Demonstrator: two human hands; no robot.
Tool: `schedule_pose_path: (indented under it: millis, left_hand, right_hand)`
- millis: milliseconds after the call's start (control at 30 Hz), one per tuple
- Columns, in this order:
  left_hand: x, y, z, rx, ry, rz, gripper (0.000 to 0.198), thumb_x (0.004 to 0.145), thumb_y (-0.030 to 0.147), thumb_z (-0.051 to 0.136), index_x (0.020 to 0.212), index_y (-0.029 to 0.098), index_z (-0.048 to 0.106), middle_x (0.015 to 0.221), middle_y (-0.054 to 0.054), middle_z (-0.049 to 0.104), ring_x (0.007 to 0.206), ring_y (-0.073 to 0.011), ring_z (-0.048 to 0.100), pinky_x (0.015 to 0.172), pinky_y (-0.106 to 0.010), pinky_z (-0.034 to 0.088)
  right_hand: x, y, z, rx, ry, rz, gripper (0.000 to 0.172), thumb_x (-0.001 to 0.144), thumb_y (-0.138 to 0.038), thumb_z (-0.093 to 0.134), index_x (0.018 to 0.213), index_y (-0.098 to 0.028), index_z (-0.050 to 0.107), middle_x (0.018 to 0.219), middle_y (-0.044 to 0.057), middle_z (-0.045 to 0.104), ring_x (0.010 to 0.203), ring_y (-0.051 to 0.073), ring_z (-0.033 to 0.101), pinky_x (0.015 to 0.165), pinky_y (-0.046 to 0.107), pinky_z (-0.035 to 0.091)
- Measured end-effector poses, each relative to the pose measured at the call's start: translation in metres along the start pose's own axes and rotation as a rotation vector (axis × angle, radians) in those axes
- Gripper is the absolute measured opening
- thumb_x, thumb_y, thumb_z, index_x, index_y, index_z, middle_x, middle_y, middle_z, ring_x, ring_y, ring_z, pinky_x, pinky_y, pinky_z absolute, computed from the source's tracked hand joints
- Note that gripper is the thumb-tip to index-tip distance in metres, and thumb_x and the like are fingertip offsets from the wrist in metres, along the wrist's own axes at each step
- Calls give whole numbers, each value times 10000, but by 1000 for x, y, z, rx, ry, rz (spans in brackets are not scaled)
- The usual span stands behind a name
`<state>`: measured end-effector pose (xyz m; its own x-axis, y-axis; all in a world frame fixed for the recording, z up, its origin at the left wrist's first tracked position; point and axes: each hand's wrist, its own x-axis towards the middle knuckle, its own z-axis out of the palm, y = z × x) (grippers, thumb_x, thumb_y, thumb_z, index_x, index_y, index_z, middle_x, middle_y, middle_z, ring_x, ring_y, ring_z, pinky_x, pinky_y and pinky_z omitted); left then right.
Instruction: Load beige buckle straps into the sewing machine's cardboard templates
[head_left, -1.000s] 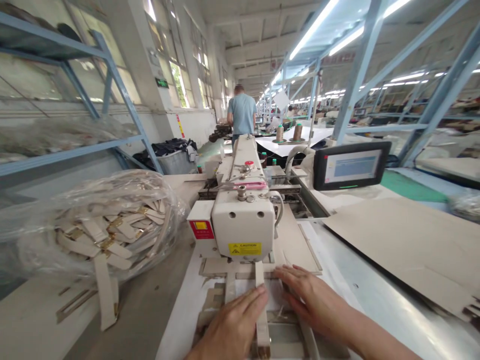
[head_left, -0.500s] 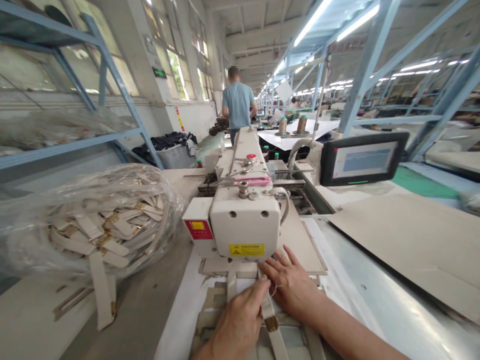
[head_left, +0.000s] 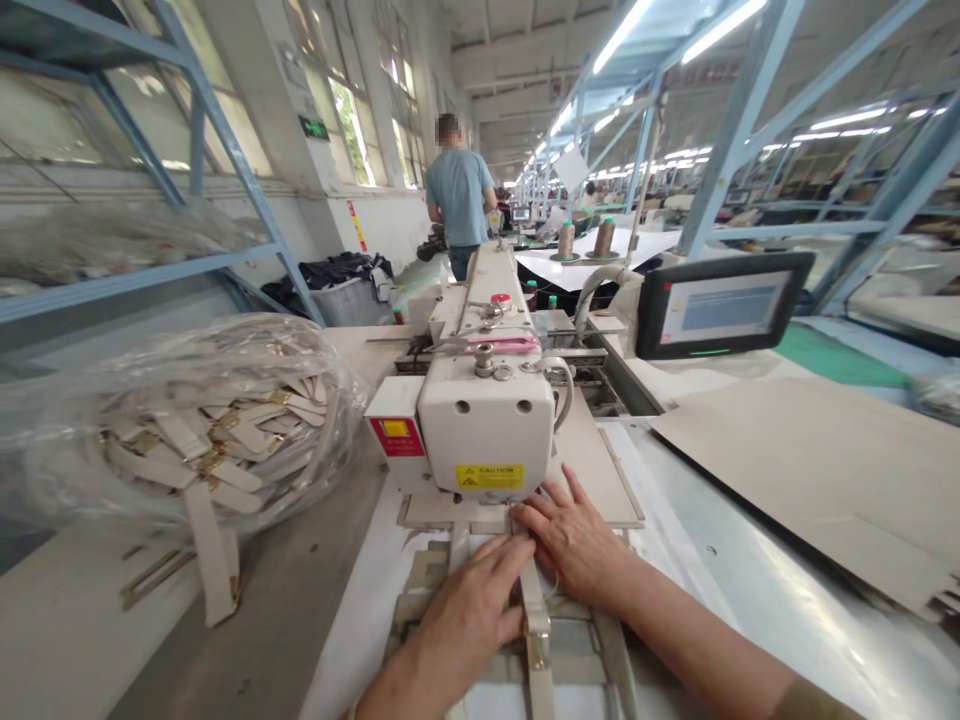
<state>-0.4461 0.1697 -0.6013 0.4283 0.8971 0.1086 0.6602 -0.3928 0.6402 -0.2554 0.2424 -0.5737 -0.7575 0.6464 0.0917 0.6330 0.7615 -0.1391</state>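
A cream industrial sewing machine point(head_left: 486, 425) with a yellow caution label stands in front of me. Below its head a beige strap point(head_left: 535, 625) with a brass buckle lies lengthwise in a flat template. My left hand point(head_left: 469, 608) rests on the template, its fingertips pressing the strap's far end just under the machine head. My right hand point(head_left: 574, 540) lies flat beside it, fingers stretched out toward the machine, touching the strap and template. Neither hand grips anything.
A clear plastic bag point(head_left: 172, 425) full of similar beige straps sits on the left of the table. A control screen point(head_left: 720, 305) stands at the right, with a cardboard sheet point(head_left: 817, 470) beneath. Pink-handled scissors point(head_left: 499, 345) lie on the machine. A person in a blue shirt point(head_left: 457, 200) stands far back.
Both hands have slid forward up to the machine head, and the strap moved with them; the buckle now lies nearer to me than the hands.
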Motion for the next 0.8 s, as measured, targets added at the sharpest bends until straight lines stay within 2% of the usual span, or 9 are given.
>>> schedule_pose_path:
  millis: [133, 300, 467, 633, 800]
  left_hand:
    - [3, -5, 5, 134, -19, 53, 748, 731, -85, 406, 1422, 169, 543, 1496, -118, 569, 1423, -235, 491, 1210, -480, 420]
    - [4, -4, 4, 148, -50, 44, 800, 692, -72, 392, 1446, 156, 531, 1505, -117, 560, 1428, -235, 486, 1215, -469, 408]
    - [-6, -5, 3, 96, 21, 33, 673, 768, -66, 396, 1362, 166, 612, 1426, -117, 631, 1370, -226, 544, 1190, -427, 452]
    - [-14, -9, 9, 123, 14, 46, 697, 803, -30, 436, 1468, 160, 514, 1492, -130, 571, 1402, -258, 510, 1195, -462, 442]
    - [-15, -9, 11, 181, 14, 24, 651, 825, -23, 444, 1449, 137, 535, 1479, -143, 581, 1389, -279, 528, 1179, -483, 455]
  right_hand:
    - [-1, -2, 1, 6, -10, 27, 437, 896, -183, 524, 1328, -205, 582, 1419, 100, 554, 1399, 352, 335, 1217, 655, 35]
    - [-2, -4, 5, -20, 43, 98, 426, 916, -211, 533, 1332, -266, 607, 1311, 85, 572, 1332, 353, 384, 1222, 641, 49]
    - [-6, -9, 6, 74, 29, 88, 425, 899, -243, 583, 1315, -326, 620, 1275, 41, 576, 1294, 315, 403, 1231, 612, 43]
    - [-7, -9, 5, 105, 34, 121, 441, 917, -283, 601, 1342, -398, 624, 1284, 51, 550, 1288, 312, 403, 1216, 631, 81]
    - [-5, -5, 5, 105, 24, 125, 446, 909, -315, 638, 1340, -432, 632, 1295, 72, 507, 1312, 328, 376, 1207, 641, 95]
